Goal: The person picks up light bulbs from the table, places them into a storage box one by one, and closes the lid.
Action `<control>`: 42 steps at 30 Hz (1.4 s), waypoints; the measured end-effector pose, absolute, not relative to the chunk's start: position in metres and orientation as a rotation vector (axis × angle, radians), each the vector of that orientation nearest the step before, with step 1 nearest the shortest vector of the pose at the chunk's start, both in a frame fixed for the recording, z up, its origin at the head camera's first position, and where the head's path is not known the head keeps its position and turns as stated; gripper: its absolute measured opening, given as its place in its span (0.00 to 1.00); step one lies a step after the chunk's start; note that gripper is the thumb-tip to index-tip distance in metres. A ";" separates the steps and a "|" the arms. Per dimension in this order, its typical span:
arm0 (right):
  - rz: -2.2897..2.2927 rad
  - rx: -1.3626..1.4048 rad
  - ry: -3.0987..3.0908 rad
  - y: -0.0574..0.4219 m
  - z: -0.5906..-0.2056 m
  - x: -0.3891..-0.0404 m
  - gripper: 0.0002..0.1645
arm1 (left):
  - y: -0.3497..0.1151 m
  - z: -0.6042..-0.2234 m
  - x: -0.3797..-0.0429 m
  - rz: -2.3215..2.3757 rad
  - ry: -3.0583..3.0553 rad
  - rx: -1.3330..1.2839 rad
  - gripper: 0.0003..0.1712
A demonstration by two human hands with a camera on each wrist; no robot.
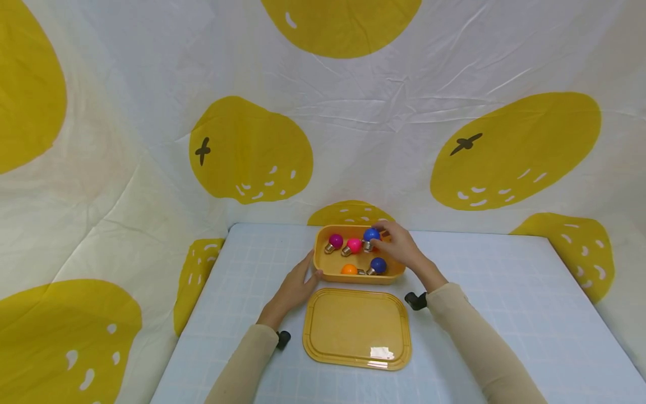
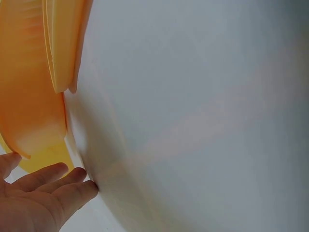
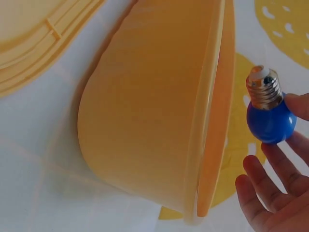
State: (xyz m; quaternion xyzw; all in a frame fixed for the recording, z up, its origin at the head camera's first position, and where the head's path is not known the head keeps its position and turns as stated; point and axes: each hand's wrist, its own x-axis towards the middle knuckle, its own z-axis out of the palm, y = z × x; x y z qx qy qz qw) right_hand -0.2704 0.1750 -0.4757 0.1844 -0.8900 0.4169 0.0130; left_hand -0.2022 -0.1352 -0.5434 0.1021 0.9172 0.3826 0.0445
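A blue light bulb (image 3: 271, 118) with a silver screw base is pinched between thumb and fingers of my right hand (image 1: 401, 246), above the right end of a yellow plastic box (image 1: 363, 279). In the right wrist view the bulb's base points up. My left hand (image 1: 298, 285) rests against the box's left end, thumb at the front corner. Its fingers look fairly straight in the left wrist view. Inside the box lie a purple bulb (image 1: 335, 241), a pink bulb (image 1: 354, 245), an orange bulb (image 1: 349, 269) and another blue bulb (image 1: 378, 265).
A yellow lid (image 1: 357, 328) lies flat on the table, just in front of the box. Behind the light blue checked tablecloth (image 1: 504, 314) hangs a white curtain (image 1: 373, 134) printed with yellow fruit. Small black devices (image 1: 416, 301) sit at both wrists.
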 end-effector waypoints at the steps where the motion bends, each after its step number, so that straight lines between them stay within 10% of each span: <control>1: 1.296 0.577 -2.771 0.175 -0.476 -0.270 0.25 | -0.135 -0.543 -0.202 1.166 2.804 0.311 0.42; 42: 1.278 0.608 -2.711 0.181 -0.474 -0.259 0.24 | -0.136 -0.540 -0.205 1.141 2.796 0.302 0.42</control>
